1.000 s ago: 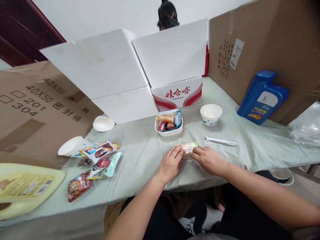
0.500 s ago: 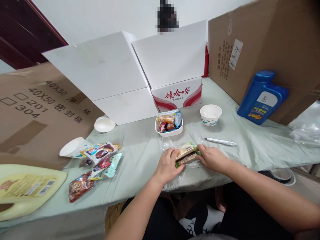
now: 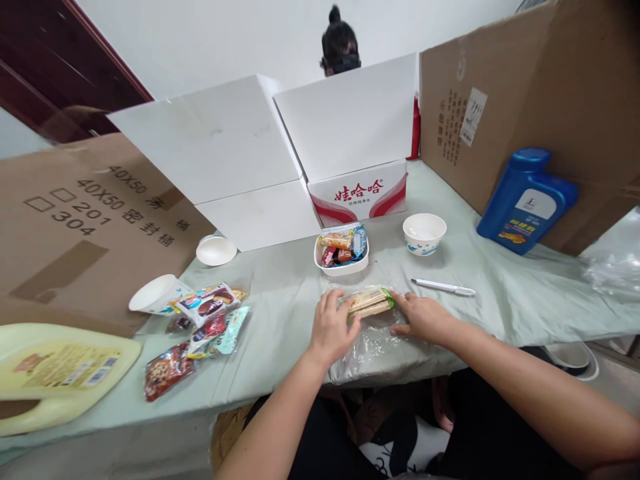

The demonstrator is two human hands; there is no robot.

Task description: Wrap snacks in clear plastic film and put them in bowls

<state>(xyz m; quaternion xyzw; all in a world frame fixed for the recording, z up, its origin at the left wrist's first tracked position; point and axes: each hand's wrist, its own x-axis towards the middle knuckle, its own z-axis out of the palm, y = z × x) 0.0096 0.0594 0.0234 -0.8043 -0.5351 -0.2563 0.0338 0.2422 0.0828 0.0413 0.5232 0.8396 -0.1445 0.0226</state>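
Observation:
A snack packet (image 3: 371, 303) in clear wrap with green ends and pale wafer-like bars lies near the table's front edge. My left hand (image 3: 333, 328) is closed around its left end, thumb low and fingers on top. At the right end, my right hand (image 3: 425, 317) rests with fingers stretched out. Its fingertips are by the green corner and its thumb stands apart. Crumpled clear plastic film (image 3: 361, 353) spreads beneath the packet and both hands. Just behind is a white tub (image 3: 341, 270) filled with several small wrapped snacks (image 3: 339, 241).
A paper bowl (image 3: 424, 233) and a white pen (image 3: 443, 287) are to the right, a blue bottle (image 3: 527, 200) beyond. On the left are wrapped snacks (image 3: 200, 327), a tipped cup (image 3: 157, 295), another bowl (image 3: 216, 251) and a yellow jug (image 3: 65, 373). Cartons (image 3: 358, 193) line the back.
The snack packet has been tilted, so its dark side no longer shows and pale bars face up. My right hand's fingers have loosened and spread. The view has shifted slightly.

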